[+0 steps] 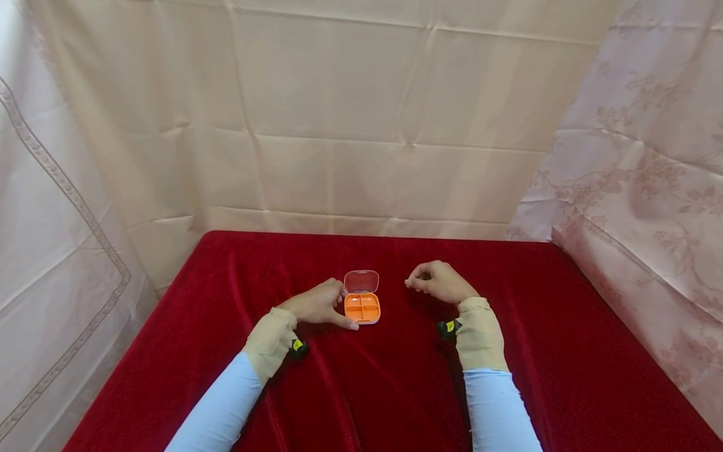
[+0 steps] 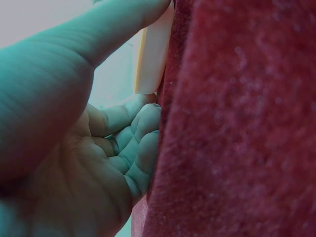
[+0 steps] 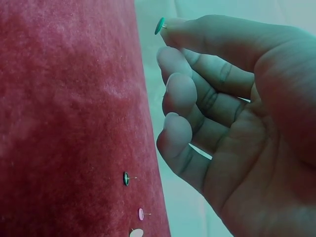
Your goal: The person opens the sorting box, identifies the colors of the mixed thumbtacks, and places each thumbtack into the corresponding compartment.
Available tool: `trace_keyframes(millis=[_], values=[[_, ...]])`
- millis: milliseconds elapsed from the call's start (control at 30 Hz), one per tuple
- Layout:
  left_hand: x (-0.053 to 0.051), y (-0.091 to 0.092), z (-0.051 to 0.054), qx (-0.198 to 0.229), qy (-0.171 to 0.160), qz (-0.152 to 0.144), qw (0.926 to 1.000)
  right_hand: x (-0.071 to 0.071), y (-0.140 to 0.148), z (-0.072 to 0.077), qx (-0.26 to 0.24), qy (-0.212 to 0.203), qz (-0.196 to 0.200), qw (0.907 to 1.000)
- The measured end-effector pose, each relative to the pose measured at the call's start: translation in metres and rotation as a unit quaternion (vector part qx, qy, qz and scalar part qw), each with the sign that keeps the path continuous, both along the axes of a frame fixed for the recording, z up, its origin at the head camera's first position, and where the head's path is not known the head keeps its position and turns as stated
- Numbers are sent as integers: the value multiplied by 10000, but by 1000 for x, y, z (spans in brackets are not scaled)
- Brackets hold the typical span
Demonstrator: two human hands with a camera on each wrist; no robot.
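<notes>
A small orange pill box (image 1: 354,313) with four-way dividers lies on the red cloth, its clear lid (image 1: 361,281) raised at the far side. My left hand (image 1: 318,306) holds the box at its left, thumb along the near edge and fingers by the far left corner. The box's pale side wall (image 2: 154,54) shows between thumb and fingers in the left wrist view. Right of the box, my right hand (image 1: 443,282) is raised over the cloth. Its thumb and a finger pinch a green thumbtack (image 3: 160,25) by the pin; the other fingers curl loosely.
Below the right hand, a dark green thumbtack (image 3: 126,178), a pink thumbtack (image 3: 141,214) and a whitish one (image 3: 136,232) lie on the cloth. Red velvet (image 1: 395,389) covers the table. Beige curtain (image 1: 361,125) hangs behind it, with patterned cloth at both sides.
</notes>
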State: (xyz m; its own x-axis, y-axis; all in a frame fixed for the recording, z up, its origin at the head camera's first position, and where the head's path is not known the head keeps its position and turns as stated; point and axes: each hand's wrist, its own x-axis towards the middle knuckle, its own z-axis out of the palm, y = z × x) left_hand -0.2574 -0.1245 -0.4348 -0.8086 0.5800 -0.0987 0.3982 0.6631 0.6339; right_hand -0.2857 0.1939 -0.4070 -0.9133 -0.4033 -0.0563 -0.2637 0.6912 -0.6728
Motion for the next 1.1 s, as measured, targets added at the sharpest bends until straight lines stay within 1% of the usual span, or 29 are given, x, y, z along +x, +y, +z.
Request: trace_keyframes(millis=[200, 433, 800, 1100], values=[[-1, 0, -3, -20, 4, -6, 10000, -1, -3, -1, 1, -83, 58, 9999], [-1, 0, -2, -44, -7, 17, 10000, 1, -9, 0, 99, -111, 97, 9998], [0, 0, -2, -19, -44, 32, 10000, -1, -17, -1, 64, -172, 318, 9993], [-2, -1, -2, -27, 20, -15, 10000, 0, -23, 1, 210, -170, 392, 9989]])
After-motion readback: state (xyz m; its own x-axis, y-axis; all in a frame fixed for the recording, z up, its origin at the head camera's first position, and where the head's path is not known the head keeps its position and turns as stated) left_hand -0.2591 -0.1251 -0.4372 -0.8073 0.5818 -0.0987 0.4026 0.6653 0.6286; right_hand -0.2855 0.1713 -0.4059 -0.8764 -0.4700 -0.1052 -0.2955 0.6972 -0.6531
